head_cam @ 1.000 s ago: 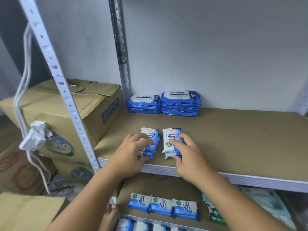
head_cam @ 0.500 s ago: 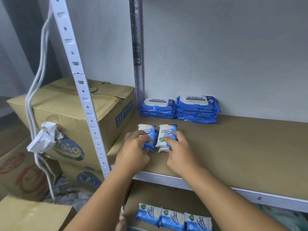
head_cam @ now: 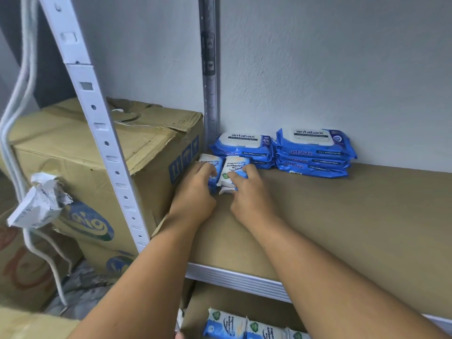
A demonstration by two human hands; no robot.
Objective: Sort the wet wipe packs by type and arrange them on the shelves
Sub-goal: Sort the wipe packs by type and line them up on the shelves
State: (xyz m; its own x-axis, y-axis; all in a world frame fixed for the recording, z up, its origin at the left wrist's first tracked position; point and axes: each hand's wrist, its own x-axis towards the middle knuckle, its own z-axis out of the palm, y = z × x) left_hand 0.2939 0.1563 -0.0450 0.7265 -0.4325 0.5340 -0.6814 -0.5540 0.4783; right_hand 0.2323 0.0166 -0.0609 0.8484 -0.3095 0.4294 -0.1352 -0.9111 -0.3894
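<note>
The left hand (head_cam: 195, 192) has its fingers curled round a little pile of small wipe packs (head_cam: 207, 162), and the right hand (head_cam: 248, 193) grips a second little pile (head_cam: 235, 167) close beside it. Both piles sit on the brown shelf (head_cam: 342, 228) near its back left corner, right in front of two piles of big blue packs (head_cam: 315, 152) that stand against the wall (head_cam: 318, 69). A cardboard box (head_cam: 80, 152) sits to the left of the shelf, and more small packs (head_cam: 227, 326) lie in a row on the shelf below.
</note>
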